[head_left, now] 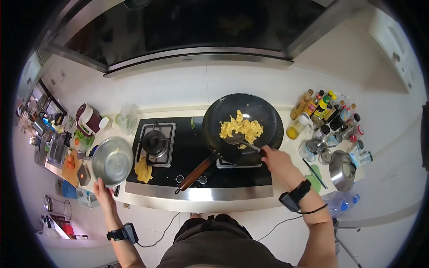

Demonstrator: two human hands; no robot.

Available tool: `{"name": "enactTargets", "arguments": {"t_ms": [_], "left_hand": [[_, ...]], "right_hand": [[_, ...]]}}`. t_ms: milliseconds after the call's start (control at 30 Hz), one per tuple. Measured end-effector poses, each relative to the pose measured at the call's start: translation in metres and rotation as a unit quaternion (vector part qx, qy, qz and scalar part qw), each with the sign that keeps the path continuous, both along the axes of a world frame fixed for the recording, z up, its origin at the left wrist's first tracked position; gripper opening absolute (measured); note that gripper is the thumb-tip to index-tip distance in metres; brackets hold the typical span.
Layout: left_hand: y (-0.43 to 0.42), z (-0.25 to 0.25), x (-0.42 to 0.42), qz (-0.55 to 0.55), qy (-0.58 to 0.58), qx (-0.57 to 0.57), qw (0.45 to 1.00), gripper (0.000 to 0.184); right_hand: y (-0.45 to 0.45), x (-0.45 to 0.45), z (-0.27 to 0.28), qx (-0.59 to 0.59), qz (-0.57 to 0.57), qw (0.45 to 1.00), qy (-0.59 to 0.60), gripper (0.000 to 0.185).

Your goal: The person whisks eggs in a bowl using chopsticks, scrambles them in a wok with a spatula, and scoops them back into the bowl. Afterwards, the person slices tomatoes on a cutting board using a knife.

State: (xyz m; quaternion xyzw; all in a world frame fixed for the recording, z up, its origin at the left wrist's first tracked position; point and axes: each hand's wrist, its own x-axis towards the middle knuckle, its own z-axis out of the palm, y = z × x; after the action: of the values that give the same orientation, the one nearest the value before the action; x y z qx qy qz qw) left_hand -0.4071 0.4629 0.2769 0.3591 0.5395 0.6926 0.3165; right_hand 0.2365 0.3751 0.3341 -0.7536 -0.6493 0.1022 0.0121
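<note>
My left hand [103, 193] grips the near rim of a steel bowl [112, 161], which is tilted so that its nearly bare inside shows, left of the stove. My right hand [276, 161] is closed on the handle of a metal spatula [234, 139]. The spatula's head rests in a black wok [223, 107], at the near edge of a heap of yellow scrambled egg [249, 129]. The wok sits on the right burner, its wooden handle [195, 175] pointing toward me and to the left.
A yellow cloth [143, 170] lies by the left burner [155, 142]. Sauce bottles [309, 106], jars and a steel bowl [342, 171] crowd the right counter. Tomatoes [70, 161] are on a cutting board [71, 172] at the left. The range hood [199, 57] hangs above.
</note>
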Motion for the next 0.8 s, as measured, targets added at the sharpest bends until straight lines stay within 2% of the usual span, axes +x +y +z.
{"name": "enactTargets", "arguments": {"t_ms": [33, 67, 100, 167, 233, 333, 400, 433, 467, 500, 533, 567, 600, 667, 733, 767, 800], "left_hand": [[-0.006, -0.018, -0.028, 0.033, 0.013, -0.024, 0.999, 0.029], [-0.011, -0.037, -0.053, 0.057, -0.013, -0.026, 0.998, 0.03], [-0.018, -0.054, -0.076, 0.088, -0.036, -0.023, 0.995, 0.031], [-0.029, -0.076, -0.107, 0.122, -0.064, -0.024, 0.99, 0.031], [-0.043, -0.091, -0.129, 0.184, -0.139, -0.014, 0.973, 0.031], [-0.059, -0.12, -0.163, 0.22, -0.167, -0.01, 0.961, 0.029], [-0.062, -0.127, -0.174, 0.242, -0.179, -0.026, 0.953, 0.027], [-0.06, -0.13, -0.18, 0.259, -0.191, -0.037, 0.946, 0.025], [-0.059, -0.137, -0.187, 0.274, -0.193, -0.038, 0.942, 0.025], [-0.056, -0.148, -0.196, 0.243, -0.187, -0.035, 0.951, 0.022], [-0.058, -0.149, -0.212, 0.218, -0.178, -0.032, 0.959, 0.019], [-0.054, -0.131, -0.203, 0.223, -0.17, -0.06, 0.958, 0.014], [-0.053, -0.14, -0.212, 0.186, -0.155, -0.037, 0.97, 0.014], [-0.042, -0.147, -0.218, 0.232, -0.19, -0.052, 0.952, 0.017], [-0.025, -0.138, -0.21, 0.215, -0.226, -0.011, 0.95, 0.021], [-0.015, -0.126, -0.206, 0.192, -0.245, -0.026, 0.95, 0.024], [-0.009, -0.119, -0.207, 0.186, -0.248, -0.028, 0.95, 0.024]], "right_hand": [[0.005, 0.008, 0.018, -0.013, 0.003, 1.0, -0.028, 0.034], [0.008, 0.025, 0.031, 0.023, 0.014, 0.999, -0.032, 0.032], [0.006, 0.013, 0.085, -0.022, -0.03, 0.997, -0.066, 0.032], [0.009, 0.022, 0.124, -0.087, -0.021, 0.987, -0.136, 0.034], [0.018, 0.021, 0.117, -0.071, -0.008, 0.981, -0.178, 0.034], [0.046, 0.006, 0.065, -0.026, 0.007, 0.977, -0.211, 0.036], [0.061, -0.005, 0.042, 0.088, 0.03, 0.986, -0.141, 0.035], [0.059, -0.026, 0.07, 0.048, -0.016, 0.992, -0.116, 0.034], [0.054, -0.018, 0.081, 0.019, -0.013, 0.995, -0.1, 0.034], [0.044, -0.039, 0.117, -0.033, -0.028, 0.995, -0.092, 0.031], [0.033, -0.032, 0.125, -0.028, 0.02, 0.997, -0.068, 0.027], [0.025, -0.028, 0.129, -0.087, 0.006, 0.996, -0.033, 0.025], [0.024, -0.047, 0.138, -0.109, 0.005, 0.994, -0.013, 0.028], [0.033, -0.049, 0.095, -0.092, -0.022, 0.992, 0.089, 0.031], [0.052, -0.054, 0.042, 0.051, 0.036, 0.987, 0.147, 0.035], [0.063, -0.045, 0.028, 0.05, -0.024, 0.986, 0.16, 0.036], [0.067, -0.039, 0.033, 0.052, -0.029, 0.986, 0.156, 0.036]]}}
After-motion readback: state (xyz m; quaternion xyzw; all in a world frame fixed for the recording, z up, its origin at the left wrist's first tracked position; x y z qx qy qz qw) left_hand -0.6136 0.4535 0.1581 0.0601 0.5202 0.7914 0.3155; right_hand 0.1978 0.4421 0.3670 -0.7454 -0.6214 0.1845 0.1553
